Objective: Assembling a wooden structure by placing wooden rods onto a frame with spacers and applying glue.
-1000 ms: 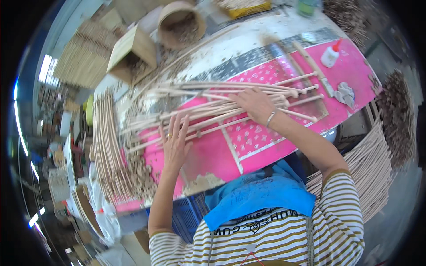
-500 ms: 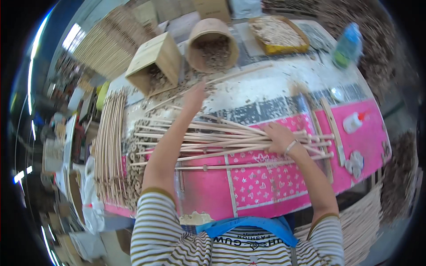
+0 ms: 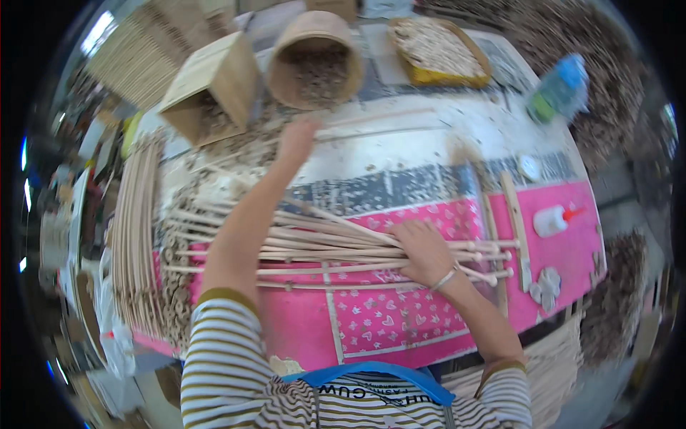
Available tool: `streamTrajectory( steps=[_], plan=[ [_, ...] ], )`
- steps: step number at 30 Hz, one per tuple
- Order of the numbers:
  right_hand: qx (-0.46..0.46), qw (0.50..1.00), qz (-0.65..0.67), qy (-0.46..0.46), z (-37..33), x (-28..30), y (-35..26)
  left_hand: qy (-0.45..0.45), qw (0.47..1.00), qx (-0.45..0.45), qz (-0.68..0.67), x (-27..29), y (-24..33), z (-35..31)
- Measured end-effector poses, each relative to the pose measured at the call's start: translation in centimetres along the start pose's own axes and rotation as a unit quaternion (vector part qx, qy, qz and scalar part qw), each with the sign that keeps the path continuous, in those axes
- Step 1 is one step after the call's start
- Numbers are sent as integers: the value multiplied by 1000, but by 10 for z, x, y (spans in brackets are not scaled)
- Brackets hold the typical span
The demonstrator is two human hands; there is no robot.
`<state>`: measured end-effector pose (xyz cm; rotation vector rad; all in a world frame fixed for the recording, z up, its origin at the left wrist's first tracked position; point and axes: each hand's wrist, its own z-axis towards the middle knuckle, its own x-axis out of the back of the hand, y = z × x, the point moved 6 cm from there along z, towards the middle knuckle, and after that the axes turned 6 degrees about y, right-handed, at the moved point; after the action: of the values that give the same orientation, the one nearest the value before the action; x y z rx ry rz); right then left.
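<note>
My right hand [image 3: 427,256] is closed over a bundle of thin pale wooden sticks [image 3: 321,252] lying across the pink cloth, close to their knobbed right ends. Small wooden rings or beads sit on some of the sticks. Farther off, my left hand [image 3: 299,137] is at a single wooden stick [image 3: 386,117] that slants over the white tabletop. Its fingers are blurred but look pinched on that stick. Many small wooden pieces [image 3: 175,268] lie around the left ends of the bundle, partly hidden by my left forearm.
A square wooden box [image 3: 236,75] and a round wooden tub [image 3: 282,75], both holding small pieces, lie tipped at the back. Beyond are a yellow tray [image 3: 429,76] and a bottle [image 3: 559,89]. Stacked sticks [image 3: 136,236] line the left; a glue bottle [image 3: 550,222] lies right.
The whole view has shifted, moving the table leftward in the picture. The single stick at my left hand now lies at a flatter angle. My right hand stays on the bundle.
</note>
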<state>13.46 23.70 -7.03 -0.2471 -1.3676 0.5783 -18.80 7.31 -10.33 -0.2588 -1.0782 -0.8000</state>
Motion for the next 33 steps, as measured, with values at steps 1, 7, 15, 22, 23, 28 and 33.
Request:
streamTrajectory(
  steps=[1, 7, 15, 22, 23, 28, 33],
  plan=[
    [-7, 1000, 16, -8, -1, 1, -2, 2, 999, -27, -29, 11, 8, -3],
    [-67, 994, -10, -85, 9, 15, 10, -123, 979, -113, -114, 64, 54, -27],
    [-136, 986, -96, -1, 22, 26, 75, -286, 932, -99, -198, 59, 66, -76],
    [-87, 951, -121, 272, -44, 55, 47, -293, 941, -70, -154, 85, 29, -92],
    [-79, 959, -109, 251, -47, 51, 45, -293, 941, -69, -155, 90, 26, -98],
    [-112, 960, -20, 256, -69, 38, 49, -265, 952, -107, -107, 101, 46, -128],
    [-106, 953, -59, 279, -72, 40, 68, -316, 944, -63, -71, 117, 66, -150]
  ],
)
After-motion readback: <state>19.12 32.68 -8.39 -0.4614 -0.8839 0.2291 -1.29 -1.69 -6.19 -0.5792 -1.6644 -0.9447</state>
